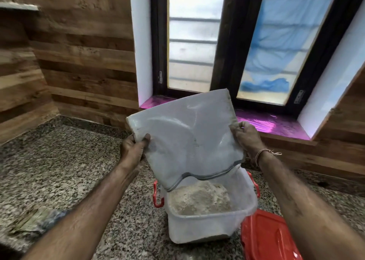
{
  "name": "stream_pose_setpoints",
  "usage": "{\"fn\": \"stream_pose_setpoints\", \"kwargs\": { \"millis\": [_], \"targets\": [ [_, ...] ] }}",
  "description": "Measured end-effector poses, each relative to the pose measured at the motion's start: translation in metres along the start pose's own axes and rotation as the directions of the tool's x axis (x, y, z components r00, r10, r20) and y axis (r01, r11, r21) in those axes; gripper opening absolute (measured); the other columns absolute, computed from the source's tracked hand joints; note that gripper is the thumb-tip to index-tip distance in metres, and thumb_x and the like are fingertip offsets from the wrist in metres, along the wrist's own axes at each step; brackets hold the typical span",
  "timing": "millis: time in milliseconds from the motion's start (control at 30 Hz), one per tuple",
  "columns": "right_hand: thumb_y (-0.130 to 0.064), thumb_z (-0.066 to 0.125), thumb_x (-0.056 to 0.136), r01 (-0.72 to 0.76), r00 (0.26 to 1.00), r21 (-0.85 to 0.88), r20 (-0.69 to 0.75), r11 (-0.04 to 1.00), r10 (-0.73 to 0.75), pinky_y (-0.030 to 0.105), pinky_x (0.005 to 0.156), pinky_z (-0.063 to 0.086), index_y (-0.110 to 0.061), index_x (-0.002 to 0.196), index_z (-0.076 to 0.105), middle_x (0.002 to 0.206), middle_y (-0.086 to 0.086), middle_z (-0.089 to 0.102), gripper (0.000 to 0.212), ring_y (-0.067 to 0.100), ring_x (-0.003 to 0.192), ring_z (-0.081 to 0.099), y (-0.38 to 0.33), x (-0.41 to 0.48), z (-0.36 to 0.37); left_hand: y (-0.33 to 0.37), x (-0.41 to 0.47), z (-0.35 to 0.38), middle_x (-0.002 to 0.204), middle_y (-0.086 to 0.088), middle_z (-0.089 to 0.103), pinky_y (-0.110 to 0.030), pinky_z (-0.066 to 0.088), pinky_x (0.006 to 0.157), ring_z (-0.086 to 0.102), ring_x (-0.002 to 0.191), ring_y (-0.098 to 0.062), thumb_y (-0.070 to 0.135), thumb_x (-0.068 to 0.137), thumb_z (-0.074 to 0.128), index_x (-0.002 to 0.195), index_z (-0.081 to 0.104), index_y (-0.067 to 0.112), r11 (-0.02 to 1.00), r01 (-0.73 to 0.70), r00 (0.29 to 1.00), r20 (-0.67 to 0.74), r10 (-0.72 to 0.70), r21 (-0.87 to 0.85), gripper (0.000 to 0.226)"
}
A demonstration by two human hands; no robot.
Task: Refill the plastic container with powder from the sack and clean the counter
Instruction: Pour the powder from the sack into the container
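Note:
A translucent white sack [185,133] hangs upside down, its grey-edged mouth just above the plastic container [209,226]. My left hand [134,149] grips the sack's left side, thumb across the front. My right hand [246,135] pinches its right edge. The sack looks flat and nearly empty. The clear container with red side latches stands on the granite counter [65,161] and holds a heap of pale beige powder [199,198].
The red lid [270,238] lies on the counter right of the container. A crumpled cloth [37,222] sits at the lower left. Wood-panelled walls meet at the left corner. A window with a purple-lined sill [272,121] is behind the sack.

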State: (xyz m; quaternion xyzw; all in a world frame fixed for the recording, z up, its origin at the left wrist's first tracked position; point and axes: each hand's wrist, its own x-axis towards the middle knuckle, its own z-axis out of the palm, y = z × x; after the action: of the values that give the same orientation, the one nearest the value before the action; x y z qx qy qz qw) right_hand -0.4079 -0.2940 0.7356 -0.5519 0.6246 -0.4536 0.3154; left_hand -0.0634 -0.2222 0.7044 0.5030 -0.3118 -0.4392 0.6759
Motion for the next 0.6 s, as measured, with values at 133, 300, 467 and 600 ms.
{"fn": "stream_pose_setpoints", "kwargs": {
  "millis": [133,300,467,600],
  "targets": [
    [-0.048,0.078,0.082,-0.014,0.998,0.016,0.063,1.000,0.013,0.037,0.067,0.060,-0.022,0.086,0.062,0.092,0.006,0.074,0.031,0.024,0.077,0.070,-0.030,0.014,0.029,0.000,0.017,-0.046,0.085,-0.005,0.067,-0.012,0.040,0.035,0.058,0.040,0.003,0.012,0.095,0.071,0.092,0.069,0.014,0.998,0.052,0.996,-0.079,-0.051,0.016,0.004],
    [-0.001,0.074,0.086,-0.024,0.941,0.130,0.338,0.991,-0.021,0.026,0.048,0.050,-0.019,0.097,0.054,0.080,0.005,0.063,0.029,0.016,0.061,0.059,-0.058,0.007,0.101,-0.022,0.031,-0.136,0.083,-0.006,0.069,-0.022,0.055,0.050,0.070,0.064,-0.017,0.018,0.092,0.076,0.092,0.071,0.010,0.988,0.146,0.958,-0.256,-0.130,0.041,0.009],
    [-0.012,0.074,0.078,0.308,0.911,-0.220,0.348,0.926,-0.220,0.029,0.074,0.055,-0.036,0.065,0.075,0.074,-0.009,0.073,0.027,0.005,0.072,0.064,-0.079,0.024,0.220,-0.071,0.042,-0.232,0.091,-0.011,0.076,-0.047,0.059,0.072,0.071,0.083,-0.030,0.034,0.070,0.089,0.091,0.076,0.011,0.955,0.291,0.881,-0.405,-0.243,0.060,0.034],
    [-0.006,0.061,0.084,0.378,0.903,-0.432,0.366,0.819,-0.223,0.034,0.087,0.057,-0.024,0.086,0.081,0.096,-0.005,0.079,0.027,0.015,0.094,0.072,-0.098,0.026,0.297,-0.093,0.035,-0.271,0.076,-0.012,0.070,-0.036,0.045,0.063,0.056,0.073,-0.023,0.032,0.067,0.092,0.086,0.071,0.003,0.923,0.381,0.852,-0.407,-0.329,0.050,0.041]
  ]
}}
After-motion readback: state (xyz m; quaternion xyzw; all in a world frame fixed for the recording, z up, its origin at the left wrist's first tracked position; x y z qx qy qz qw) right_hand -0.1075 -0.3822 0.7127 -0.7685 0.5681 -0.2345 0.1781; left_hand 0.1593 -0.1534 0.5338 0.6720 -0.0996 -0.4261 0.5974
